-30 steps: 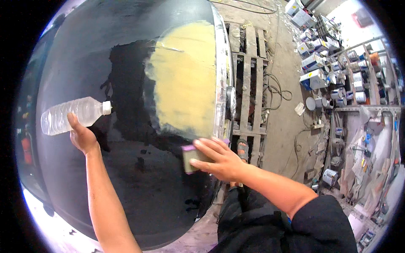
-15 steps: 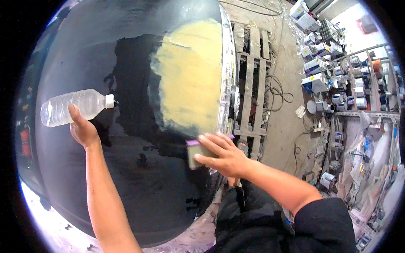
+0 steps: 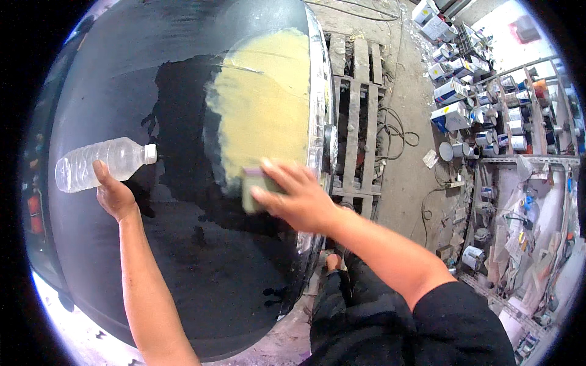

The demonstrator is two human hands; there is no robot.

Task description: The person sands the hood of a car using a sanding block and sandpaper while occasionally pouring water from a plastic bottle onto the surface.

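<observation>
My left hand [image 3: 113,192] grips a clear plastic bottle [image 3: 94,165] with a white cap, tilted onto its side above the dark car panel [image 3: 183,262]. My right hand [image 3: 290,195] is shut on an olive sanding block [image 3: 253,183] with a purple edge, blurred by motion, at the lower part of a pale yellow filler patch [image 3: 262,97] on the panel. A dark wet-looking area [image 3: 183,104] lies left of the patch, and a silvery trim strip [image 3: 314,85] runs along the panel's right edge.
Wooden pallets [image 3: 360,134] lie on the concrete floor [image 3: 409,183] beside the car, with coiled black hose [image 3: 397,131] near them. To the right are many paint cans [image 3: 452,116] and a cluttered metal rack [image 3: 519,158]. My legs and one foot show below.
My right hand and the block have moved up and left onto the yellow patch. My left hand with the bottle is slightly lower and further left than half a second ago.
</observation>
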